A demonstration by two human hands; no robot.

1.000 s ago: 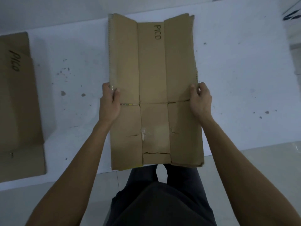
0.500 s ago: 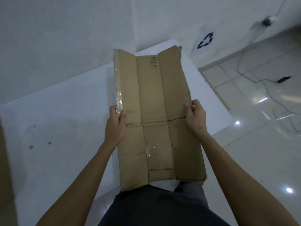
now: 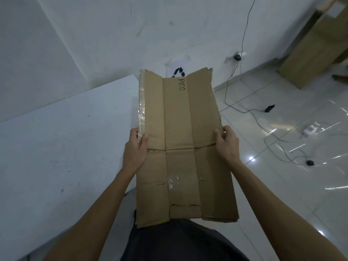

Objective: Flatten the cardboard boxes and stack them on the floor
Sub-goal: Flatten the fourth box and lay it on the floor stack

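Note:
A flattened brown cardboard box (image 3: 178,129) marked "PICO" is held in the air in front of me, long side running away from me. My left hand (image 3: 134,149) grips its left edge at mid-length, thumb on top near a strip of clear tape. My right hand (image 3: 227,144) grips the right edge at the same height, thumb on top. The box hangs over the right end of the white table (image 3: 56,157) and partly over the tiled floor (image 3: 282,185).
A recycling sign (image 3: 178,72) on the wall shows just above the box's far edge. Cables (image 3: 254,113), a white adapter (image 3: 310,129) and small dark items lie on the glossy floor at right. A tall cardboard box (image 3: 310,46) stands at the far right.
The view has swung to the right, away from the table and the other boxes at left, toward the tiled floor. Both hands keep the same grip and the flattened box has come along.

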